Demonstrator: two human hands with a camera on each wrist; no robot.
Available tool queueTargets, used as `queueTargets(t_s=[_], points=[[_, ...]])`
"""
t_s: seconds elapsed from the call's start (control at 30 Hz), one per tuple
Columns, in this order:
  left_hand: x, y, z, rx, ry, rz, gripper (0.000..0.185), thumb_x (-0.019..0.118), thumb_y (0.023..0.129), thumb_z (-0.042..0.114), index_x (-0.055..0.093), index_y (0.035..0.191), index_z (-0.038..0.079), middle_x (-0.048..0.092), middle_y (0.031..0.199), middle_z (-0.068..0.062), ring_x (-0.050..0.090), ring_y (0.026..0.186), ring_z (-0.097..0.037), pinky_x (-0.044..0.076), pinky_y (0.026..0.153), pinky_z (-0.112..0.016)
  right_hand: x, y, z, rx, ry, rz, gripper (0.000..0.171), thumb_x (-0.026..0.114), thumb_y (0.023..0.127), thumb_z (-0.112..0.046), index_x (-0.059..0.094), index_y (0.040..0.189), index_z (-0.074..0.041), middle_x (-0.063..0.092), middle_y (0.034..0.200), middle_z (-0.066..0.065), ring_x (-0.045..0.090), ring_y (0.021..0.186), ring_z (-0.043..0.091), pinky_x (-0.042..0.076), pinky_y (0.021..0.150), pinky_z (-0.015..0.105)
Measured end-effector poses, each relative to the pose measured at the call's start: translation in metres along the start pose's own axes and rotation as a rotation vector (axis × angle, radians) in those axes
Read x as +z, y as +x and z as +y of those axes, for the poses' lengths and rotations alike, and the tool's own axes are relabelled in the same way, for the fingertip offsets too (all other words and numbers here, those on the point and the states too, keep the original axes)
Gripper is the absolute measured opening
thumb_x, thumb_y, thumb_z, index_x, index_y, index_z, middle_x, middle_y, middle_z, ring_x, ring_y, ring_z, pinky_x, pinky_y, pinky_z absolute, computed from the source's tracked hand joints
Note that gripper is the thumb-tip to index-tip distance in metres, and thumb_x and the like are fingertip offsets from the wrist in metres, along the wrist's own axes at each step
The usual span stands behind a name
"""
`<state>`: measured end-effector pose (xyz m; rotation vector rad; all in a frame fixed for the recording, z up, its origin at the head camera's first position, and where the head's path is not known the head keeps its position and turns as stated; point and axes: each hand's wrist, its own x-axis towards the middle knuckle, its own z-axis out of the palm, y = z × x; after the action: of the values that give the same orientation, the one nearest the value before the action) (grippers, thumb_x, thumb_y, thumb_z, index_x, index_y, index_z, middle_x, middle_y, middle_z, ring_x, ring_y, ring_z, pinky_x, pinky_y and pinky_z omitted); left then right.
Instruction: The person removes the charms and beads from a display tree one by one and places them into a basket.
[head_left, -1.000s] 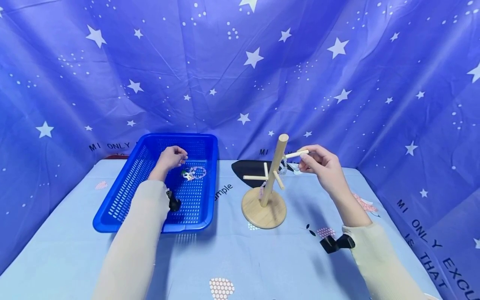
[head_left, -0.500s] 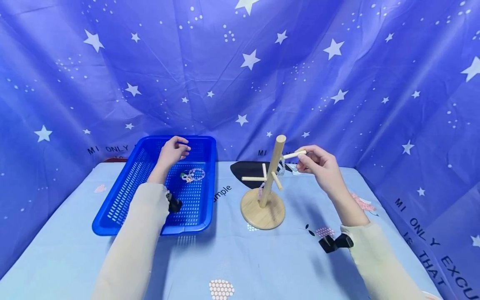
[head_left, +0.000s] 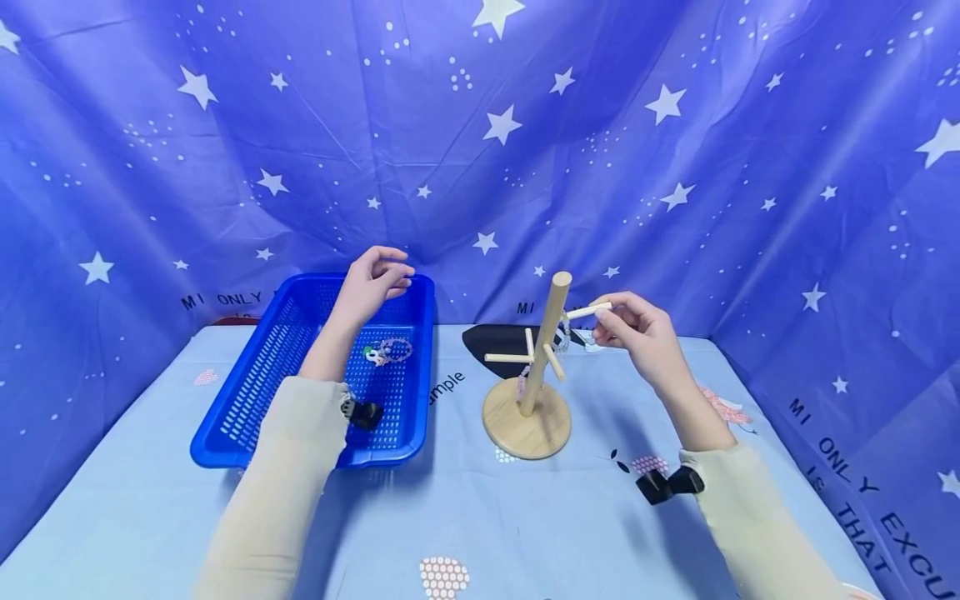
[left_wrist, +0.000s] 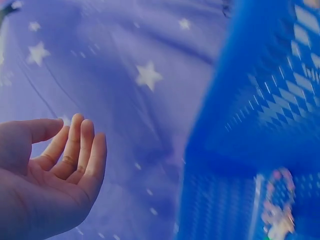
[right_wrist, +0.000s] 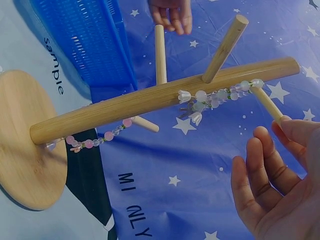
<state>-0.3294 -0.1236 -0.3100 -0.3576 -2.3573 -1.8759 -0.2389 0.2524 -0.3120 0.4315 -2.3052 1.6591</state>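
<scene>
My left hand [head_left: 367, 287] is raised over the far part of the blue basket [head_left: 429, 375]. Its fingers are loosely bent, and in the left wrist view nothing lies between them. A beaded bracelet with a white charm [head_left: 390, 352] lies on the basket floor. Thumb and forefinger of my right hand [head_left: 641, 333] pinch the end of an upper peg [right_wrist: 270, 106] on the wooden stand [head_left: 527, 421]. A pale beaded bracelet with white flower charms [right_wrist: 220, 97] hangs from that peg, close to the post. Lower down hangs a pink and clear beaded bracelet [right_wrist: 107, 135].
Several pegs stick out from the stand's post, among them a left-pointing peg [head_left: 508, 357]. The stand and basket sit apart on a pale blue tablecloth [head_left: 480, 517]. A starry blue curtain [head_left: 420, 142] rises behind and along both sides.
My left hand has risen out of the basket and shifted right toward its far rim. My right hand keeps its pinch on the peg. The bracelets stay where they were.
</scene>
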Motion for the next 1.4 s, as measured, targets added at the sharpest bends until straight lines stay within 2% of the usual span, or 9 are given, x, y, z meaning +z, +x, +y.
queueTargets(t_s=[0.13, 0.23, 0.4, 0.47, 0.53, 0.63, 0.73, 0.87, 1.4], points=[[0.009, -0.012, 0.017, 0.044, -0.036, -0.018, 0.034, 0.051, 0.104, 0.015, 0.049, 0.133, -0.003, 0.061, 0.126, -0.029, 0.066, 0.092, -0.005, 0.055, 0.100, -0.039, 0.001, 0.000, 0.000, -0.001, -0.002, 0.000, 0.020, 0.059, 0.101, -0.015, 0.063, 0.113, 0.001, 0.067, 0.073, -0.010, 0.068, 0.070, 0.006, 0.060, 0.068, 0.020], [0.016, -0.022, 0.027, 0.064, -0.054, -0.024, 0.034, 0.052, 0.104, 0.016, 0.050, 0.133, -0.002, 0.062, 0.126, -0.028, 0.067, 0.096, -0.011, 0.055, 0.099, -0.036, 0.001, 0.000, 0.000, -0.004, -0.003, 0.000, 0.021, 0.059, 0.101, -0.015, 0.063, 0.113, 0.002, 0.067, 0.073, -0.010, 0.067, 0.069, 0.006, 0.060, 0.068, 0.020], [0.026, -0.037, 0.039, 0.100, -0.093, -0.033, 0.032, 0.053, 0.103, 0.015, 0.052, 0.131, -0.001, 0.064, 0.123, -0.026, 0.065, 0.107, -0.030, 0.057, 0.095, -0.029, 0.001, 0.000, 0.001, -0.007, -0.004, -0.001, 0.020, 0.059, 0.101, -0.015, 0.063, 0.113, 0.000, 0.067, 0.072, -0.011, 0.067, 0.069, 0.005, 0.060, 0.068, 0.020], [0.031, -0.042, 0.042, 0.116, -0.104, -0.043, 0.032, 0.054, 0.103, 0.015, 0.052, 0.130, -0.001, 0.064, 0.121, -0.025, 0.065, 0.107, -0.032, 0.057, 0.094, -0.029, 0.001, 0.000, 0.001, -0.007, 0.004, 0.000, 0.018, 0.059, 0.101, -0.014, 0.064, 0.112, -0.001, 0.067, 0.072, -0.011, 0.067, 0.069, 0.005, 0.060, 0.068, 0.020], [0.035, -0.048, 0.044, 0.121, -0.108, -0.053, 0.031, 0.054, 0.103, 0.016, 0.053, 0.129, -0.001, 0.066, 0.119, -0.021, 0.066, 0.104, -0.026, 0.057, 0.094, -0.028, 0.001, 0.000, 0.001, -0.008, 0.010, 0.001, 0.017, 0.059, 0.101, -0.014, 0.064, 0.111, -0.003, 0.067, 0.072, -0.010, 0.067, 0.068, 0.005, 0.060, 0.067, 0.020], [0.041, -0.057, 0.044, 0.125, -0.116, -0.072, 0.030, 0.054, 0.103, 0.016, 0.054, 0.129, 0.000, 0.067, 0.117, -0.017, 0.067, 0.098, -0.014, 0.057, 0.093, -0.027, 0.000, -0.001, 0.001, -0.006, 0.012, 0.002, 0.016, 0.059, 0.101, -0.014, 0.064, 0.111, -0.004, 0.067, 0.072, -0.011, 0.067, 0.068, 0.004, 0.060, 0.067, 0.020], [0.046, -0.065, 0.045, 0.128, -0.133, -0.095, 0.029, 0.053, 0.103, 0.013, 0.054, 0.128, -0.002, 0.066, 0.118, -0.022, 0.067, 0.095, -0.008, 0.058, 0.092, -0.027, 0.000, -0.001, 0.001, -0.004, 0.011, -0.001, 0.016, 0.059, 0.101, -0.015, 0.065, 0.111, -0.005, 0.067, 0.072, -0.011, 0.067, 0.069, 0.004, 0.060, 0.068, 0.020], [0.055, -0.073, 0.044, 0.129, -0.149, -0.122, 0.026, 0.054, 0.102, 0.011, 0.056, 0.125, -0.003, 0.065, 0.118, -0.028, 0.067, 0.096, -0.011, 0.059, 0.091, -0.029, 0.000, -0.001, 0.001, -0.006, 0.026, -0.004, 0.014, 0.059, 0.101, -0.014, 0.066, 0.110, -0.007, 0.067, 0.072, -0.010, 0.067, 0.068, 0.003, 0.060, 0.068, 0.020], [0.089, -0.102, 0.028, 0.104, -0.167, -0.225, 0.025, 0.055, 0.100, 0.007, 0.057, 0.122, -0.006, 0.067, 0.113, -0.026, 0.069, 0.092, -0.014, 0.059, 0.090, -0.031, -0.001, -0.001, -0.001, -0.009, 0.045, -0.004, 0.010, 0.059, 0.100, -0.014, 0.067, 0.107, -0.015, 0.067, 0.072, -0.010, 0.068, 0.067, 0.005, 0.060, 0.067, 0.020]])
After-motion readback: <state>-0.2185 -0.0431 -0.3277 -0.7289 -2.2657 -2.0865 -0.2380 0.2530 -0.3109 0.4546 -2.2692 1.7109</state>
